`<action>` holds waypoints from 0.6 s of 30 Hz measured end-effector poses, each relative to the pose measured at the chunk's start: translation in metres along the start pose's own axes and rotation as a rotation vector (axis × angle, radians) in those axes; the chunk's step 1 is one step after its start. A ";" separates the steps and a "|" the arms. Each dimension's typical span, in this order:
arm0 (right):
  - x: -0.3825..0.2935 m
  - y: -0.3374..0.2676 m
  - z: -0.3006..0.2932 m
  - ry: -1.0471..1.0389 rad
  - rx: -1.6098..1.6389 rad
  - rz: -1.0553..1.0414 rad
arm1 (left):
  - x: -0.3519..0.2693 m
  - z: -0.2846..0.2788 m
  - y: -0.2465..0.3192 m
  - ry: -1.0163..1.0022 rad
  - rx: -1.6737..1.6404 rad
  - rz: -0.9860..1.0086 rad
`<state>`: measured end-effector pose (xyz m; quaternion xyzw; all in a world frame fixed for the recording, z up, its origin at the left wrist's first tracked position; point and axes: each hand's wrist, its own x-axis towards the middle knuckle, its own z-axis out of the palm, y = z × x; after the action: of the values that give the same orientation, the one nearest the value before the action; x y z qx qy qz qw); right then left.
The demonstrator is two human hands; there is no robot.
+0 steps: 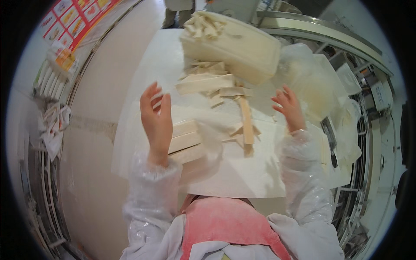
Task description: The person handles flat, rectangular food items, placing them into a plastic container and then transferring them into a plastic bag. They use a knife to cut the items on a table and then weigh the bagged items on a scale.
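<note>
My left hand (156, 120) is raised over the left part of the white worktable (208, 187), fingers apart, with nothing in it. Just to its right lie several flat pale dough-like strips (187, 139), side by side, partly under a clear plastic sheet (211, 146). My right hand (288, 105), also empty with its fingers spread, hovers over the right side beside a clear plastic bag (308, 81). Between the hands, more pale strips (208, 83) lie in a loose heap, and one long strip (247, 123) points towards me. Clear plastic sleeves cover both forearms.
A large cream plastic tub (234, 48) stands at the table's far side, with strips (204, 26) at its top left. A knife with a black handle (331, 143) lies at the right. Beyond the table, a person's legs (177, 18) are visible. Metal racks stand at both sides.
</note>
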<state>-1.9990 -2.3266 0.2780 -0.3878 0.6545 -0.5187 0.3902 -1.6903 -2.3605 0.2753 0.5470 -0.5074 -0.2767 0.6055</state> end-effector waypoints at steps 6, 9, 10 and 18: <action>-0.086 0.046 -0.205 0.220 -0.199 0.023 | -0.171 0.063 -0.016 -0.663 -0.350 -0.721; -0.146 0.112 -0.274 0.335 -0.234 0.043 | -0.261 0.114 -0.032 -1.007 -0.348 -1.012; -0.162 0.129 -0.279 0.348 -0.361 0.037 | -0.287 0.133 -0.032 -1.058 -0.344 -1.063; -0.196 0.189 -0.280 0.286 -0.737 -0.381 | -0.418 0.239 -0.044 -1.031 -0.232 -0.879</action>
<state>-2.1968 -2.0114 0.1581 -0.5391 0.7600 -0.3618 0.0284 -2.0387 -2.0905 0.0766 0.4321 -0.4287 -0.7743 0.1730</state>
